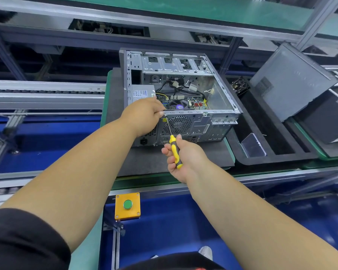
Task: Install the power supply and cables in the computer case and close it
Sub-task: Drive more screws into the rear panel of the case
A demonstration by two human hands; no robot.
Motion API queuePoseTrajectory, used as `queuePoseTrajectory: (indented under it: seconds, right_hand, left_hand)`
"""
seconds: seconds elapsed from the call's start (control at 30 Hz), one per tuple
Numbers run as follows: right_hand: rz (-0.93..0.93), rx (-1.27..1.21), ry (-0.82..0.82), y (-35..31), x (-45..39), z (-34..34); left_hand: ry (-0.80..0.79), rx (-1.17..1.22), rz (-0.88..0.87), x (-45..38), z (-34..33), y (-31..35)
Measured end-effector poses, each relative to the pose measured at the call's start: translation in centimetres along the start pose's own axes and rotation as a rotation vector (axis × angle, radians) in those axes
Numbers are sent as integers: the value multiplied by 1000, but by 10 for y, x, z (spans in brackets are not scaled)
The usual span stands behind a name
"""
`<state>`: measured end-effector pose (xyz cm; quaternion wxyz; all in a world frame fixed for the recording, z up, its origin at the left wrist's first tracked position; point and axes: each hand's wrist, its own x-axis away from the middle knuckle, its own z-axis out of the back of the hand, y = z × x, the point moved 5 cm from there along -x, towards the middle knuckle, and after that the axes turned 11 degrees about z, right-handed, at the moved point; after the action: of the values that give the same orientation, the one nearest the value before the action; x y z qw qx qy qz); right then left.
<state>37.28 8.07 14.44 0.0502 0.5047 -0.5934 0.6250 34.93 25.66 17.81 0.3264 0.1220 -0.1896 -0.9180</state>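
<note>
While the yellow screwdriver (175, 151) is gripped by the right hand (183, 158) and the computer case (183, 114) rim by the left hand (144, 115), the screw could be stripped by a tilted tip.

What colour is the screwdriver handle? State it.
Yellow and black, on the screwdriver in the head view.

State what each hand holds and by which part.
Right hand grips the screwdriver by its yellow handle. Left hand rests at the case rim; any hold there cannot be told.
</note>
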Motion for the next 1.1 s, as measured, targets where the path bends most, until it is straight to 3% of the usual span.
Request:
queuePoseTrajectory:
  seconds: [0.17, 0.33, 0.5, 0.77, 0.9, 1.1]
  right_hand:
    - [-20, -84, -30, -1, -3, 0]
    - [67, 6, 29, -1, -5, 5]
    - [41, 47, 6, 2, -3, 1]
    - [29, -74, -13, -3, -1, 1]
    - [80, 40, 37, -3, -4, 5]
    - [13, -14, -19, 0, -6, 4]
  left_hand:
    - [-6, 22, -2, 1, 1, 1]
    - [-8, 27, 1, 2, 3, 3]
    - [-10, 25, -1, 2, 2, 2]
    - [-19, 28, -4, 2, 2, 2]
    - [-28, 33, 2, 3, 3, 1]
    - [-32, 29, 6, 2, 2, 2]
